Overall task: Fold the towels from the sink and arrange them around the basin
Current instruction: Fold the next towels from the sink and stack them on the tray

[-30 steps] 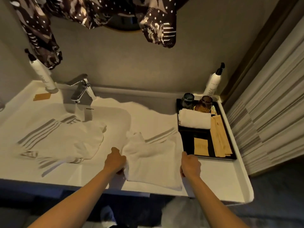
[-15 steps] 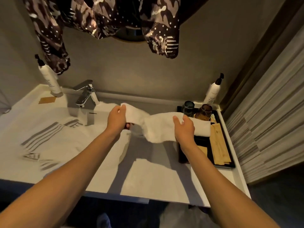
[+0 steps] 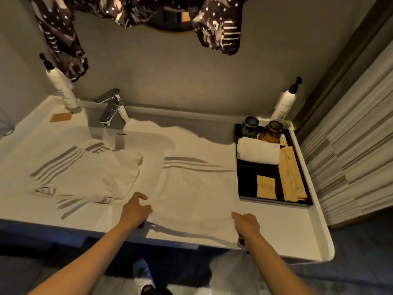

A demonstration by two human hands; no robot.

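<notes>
A white towel with grey stripes (image 3: 195,192) lies spread flat on the counter right of the basin, its near edge reaching the counter's front. My left hand (image 3: 135,210) grips the towel's near left corner. My right hand (image 3: 246,225) grips its near right corner at the counter edge. A second striped white towel (image 3: 89,177) lies crumpled in the basin (image 3: 148,139) under the faucet (image 3: 112,110).
A black tray (image 3: 246,188) at the right holds a rolled white towel (image 3: 258,153), two cups and paper packets. Pump bottles stand at the back left (image 3: 61,86) and back right (image 3: 285,103). Patterned dark cloth (image 3: 217,28) hangs above. A curtain is on the right.
Both hands lifted the towel off the counter, opened it in the air, then brought it back down toward me. It now lies spread flat instead of folded small.
</notes>
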